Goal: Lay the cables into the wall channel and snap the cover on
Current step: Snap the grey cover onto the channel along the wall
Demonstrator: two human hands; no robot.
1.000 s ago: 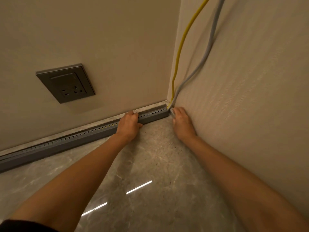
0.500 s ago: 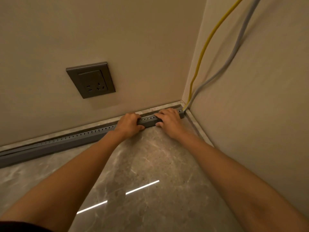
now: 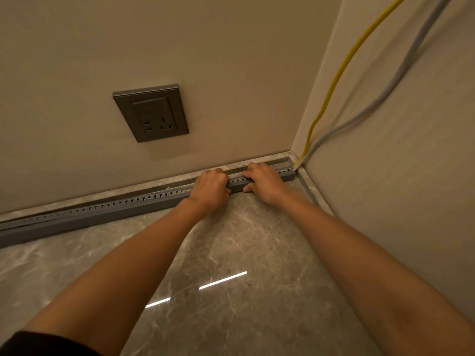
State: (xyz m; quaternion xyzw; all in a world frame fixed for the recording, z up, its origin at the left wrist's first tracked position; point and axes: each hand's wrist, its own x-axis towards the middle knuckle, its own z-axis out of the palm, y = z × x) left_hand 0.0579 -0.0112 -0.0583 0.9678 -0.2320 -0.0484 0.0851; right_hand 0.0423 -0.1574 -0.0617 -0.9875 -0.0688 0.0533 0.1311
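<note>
A dark sleeve (image 3: 38,343) edges the bottom left, and two bare forearms reach out over a glossy grey marble floor (image 3: 231,317) that carries a bright streak of reflected light. At the floor's far edge the grey channel (image 3: 102,213) lies along the foot of the back wall (image 3: 231,60), its long axis running from the left edge to its right end in the room corner, with a row of small holes along its top. The left hand (image 3: 210,187) and right hand (image 3: 263,182) sit close together on it near that end, fingers (image 3: 253,168) curled over the top, apparently gripping it. A stone skirting (image 3: 154,183) runs behind. Above, a grey socket (image 3: 151,113) is set in the beige wall. In the corner a yellow cable (image 3: 334,80) and a grey cable (image 3: 385,93) drop down the side wall to the channel's end.
</note>
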